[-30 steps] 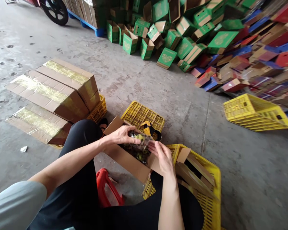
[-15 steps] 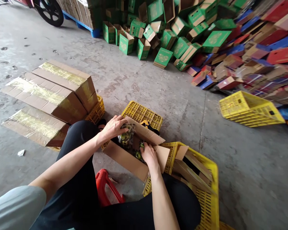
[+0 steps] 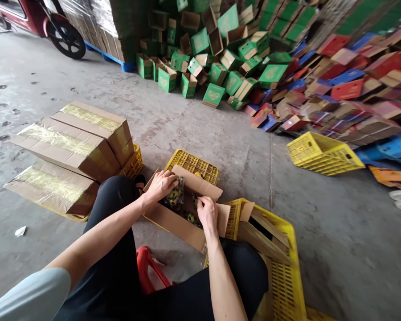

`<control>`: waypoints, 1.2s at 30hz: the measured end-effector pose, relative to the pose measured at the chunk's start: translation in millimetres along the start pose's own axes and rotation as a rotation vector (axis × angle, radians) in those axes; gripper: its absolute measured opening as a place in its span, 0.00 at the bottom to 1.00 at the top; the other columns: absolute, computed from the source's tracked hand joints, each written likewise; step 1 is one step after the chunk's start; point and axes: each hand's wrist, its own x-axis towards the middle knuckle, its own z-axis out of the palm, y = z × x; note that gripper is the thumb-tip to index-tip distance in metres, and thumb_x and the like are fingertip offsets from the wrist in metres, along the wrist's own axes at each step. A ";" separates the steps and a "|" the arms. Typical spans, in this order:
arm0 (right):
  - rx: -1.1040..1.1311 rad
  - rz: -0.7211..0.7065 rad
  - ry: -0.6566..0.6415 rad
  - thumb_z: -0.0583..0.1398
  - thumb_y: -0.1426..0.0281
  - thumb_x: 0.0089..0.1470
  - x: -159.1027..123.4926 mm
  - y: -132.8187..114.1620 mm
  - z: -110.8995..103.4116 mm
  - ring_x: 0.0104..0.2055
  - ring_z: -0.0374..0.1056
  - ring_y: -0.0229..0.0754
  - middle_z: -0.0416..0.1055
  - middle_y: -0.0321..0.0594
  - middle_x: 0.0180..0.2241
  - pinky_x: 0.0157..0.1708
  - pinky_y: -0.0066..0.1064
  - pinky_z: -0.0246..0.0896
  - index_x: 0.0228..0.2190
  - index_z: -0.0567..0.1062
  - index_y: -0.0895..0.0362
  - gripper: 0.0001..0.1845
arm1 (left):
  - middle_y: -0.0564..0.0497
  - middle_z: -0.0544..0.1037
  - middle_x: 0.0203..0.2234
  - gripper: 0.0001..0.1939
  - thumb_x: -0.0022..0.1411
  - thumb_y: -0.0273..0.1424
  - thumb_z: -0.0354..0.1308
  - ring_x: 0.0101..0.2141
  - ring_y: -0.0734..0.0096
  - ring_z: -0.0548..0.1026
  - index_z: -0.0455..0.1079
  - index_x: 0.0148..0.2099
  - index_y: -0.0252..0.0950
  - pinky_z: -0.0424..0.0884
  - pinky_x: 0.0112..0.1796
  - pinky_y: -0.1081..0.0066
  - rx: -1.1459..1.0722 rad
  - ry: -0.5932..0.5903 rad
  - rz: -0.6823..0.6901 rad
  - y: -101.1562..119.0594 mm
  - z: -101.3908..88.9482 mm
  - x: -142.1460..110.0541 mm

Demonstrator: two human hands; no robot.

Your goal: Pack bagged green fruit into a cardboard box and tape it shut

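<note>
An open cardboard box [image 3: 178,226] sits between my knees, its flaps folded outward. My left hand [image 3: 162,183] curls over the box's left part, gripping a clear plastic bag [image 3: 176,196] with green-yellow, dark-spotted round things in it. In the right part of the box my right hand [image 3: 207,213] is closed, thumb and fingertips pinched on the edge of another clear plastic wrapping [image 3: 195,200]. Below those fingertips lie more green round things [image 3: 191,217], partly hidden. What kind they are is too small to make out.
Taped cartons [image 3: 67,142] stand at left on yellow crates. A yellow crate [image 3: 292,249] holding an opened carton is by my right knee; another yellow crate [image 3: 324,154] lies farther right. A red stool [image 3: 147,267] is beneath me. Green boxes [image 3: 214,94] and red-blue boxes [image 3: 347,89] lie heaped behind.
The view has tilted up and turned slightly right. My right fingers have drawn together into a pinch and lifted slightly from the green things. My left hand keeps its bag.
</note>
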 end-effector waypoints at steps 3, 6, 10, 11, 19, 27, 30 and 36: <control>0.252 0.006 0.118 0.58 0.65 0.61 -9.4 2.2 -18.5 0.49 0.77 0.49 0.81 0.49 0.47 0.53 0.38 0.71 0.42 0.84 0.57 0.16 | 0.43 0.78 0.55 0.16 0.75 0.37 0.54 0.54 0.55 0.75 0.76 0.57 0.40 0.68 0.56 0.55 -0.070 0.109 0.024 5.3 -0.5 -2.9; 0.814 0.143 0.219 0.68 0.56 0.50 -28.0 3.0 -34.3 0.44 0.78 0.50 0.83 0.47 0.42 0.49 0.42 0.73 0.40 0.84 0.56 0.20 | 0.41 0.77 0.56 0.17 0.76 0.37 0.51 0.56 0.55 0.74 0.76 0.58 0.39 0.68 0.58 0.54 -0.240 0.203 0.076 17.3 -7.4 -7.9; 1.250 0.290 0.276 0.77 0.57 0.38 -70.3 -1.6 -37.8 0.39 0.78 0.46 0.82 0.42 0.38 0.44 0.39 0.75 0.38 0.82 0.55 0.25 | 0.42 0.80 0.53 0.21 0.74 0.44 0.55 0.54 0.56 0.77 0.74 0.61 0.40 0.71 0.57 0.57 -0.690 -0.070 0.123 41.3 -9.1 -31.8; 1.293 0.297 0.284 0.77 0.58 0.38 -81.4 -3.6 -35.2 0.39 0.78 0.45 0.81 0.41 0.37 0.43 0.37 0.75 0.37 0.81 0.55 0.25 | 0.41 0.79 0.55 0.24 0.73 0.46 0.56 0.54 0.55 0.77 0.72 0.64 0.40 0.73 0.56 0.57 -0.832 -0.188 0.077 47.9 -5.6 -40.8; 1.368 0.243 0.289 0.76 0.59 0.42 -111.4 -24.3 -18.3 0.47 0.77 0.49 0.80 0.39 0.43 0.47 0.43 0.75 0.46 0.76 0.49 0.30 | 0.40 0.79 0.51 0.41 0.52 0.46 0.77 0.45 0.57 0.80 0.70 0.63 0.36 0.75 0.47 0.64 -1.430 -0.428 -0.257 83.1 26.7 -87.6; 1.298 0.200 0.101 0.72 0.54 0.46 -104.7 -28.9 -15.6 0.54 0.75 0.51 0.76 0.45 0.57 0.46 0.37 0.74 0.53 0.79 0.51 0.34 | 0.45 0.81 0.41 0.35 0.49 0.45 0.79 0.36 0.65 0.79 0.77 0.54 0.33 0.75 0.41 0.67 -1.430 -0.298 -0.363 63.8 11.8 -85.3; 1.188 0.200 0.063 0.70 0.48 0.47 -104.7 -25.2 -9.4 0.48 0.76 0.48 0.80 0.44 0.51 0.40 0.33 0.72 0.49 0.82 0.53 0.32 | 0.43 0.82 0.41 0.34 0.47 0.44 0.80 0.39 0.62 0.79 0.78 0.53 0.31 0.74 0.42 0.67 -1.399 -0.311 -0.329 58.7 13.1 -89.0; 1.077 0.234 0.192 0.70 0.44 0.43 -99.1 -14.9 1.6 0.36 0.76 0.45 0.83 0.40 0.34 0.33 0.31 0.69 0.38 0.84 0.56 0.31 | 0.43 0.82 0.42 0.37 0.44 0.42 0.81 0.39 0.61 0.79 0.79 0.54 0.33 0.72 0.42 0.67 -1.410 -0.327 -0.341 55.9 24.1 -93.8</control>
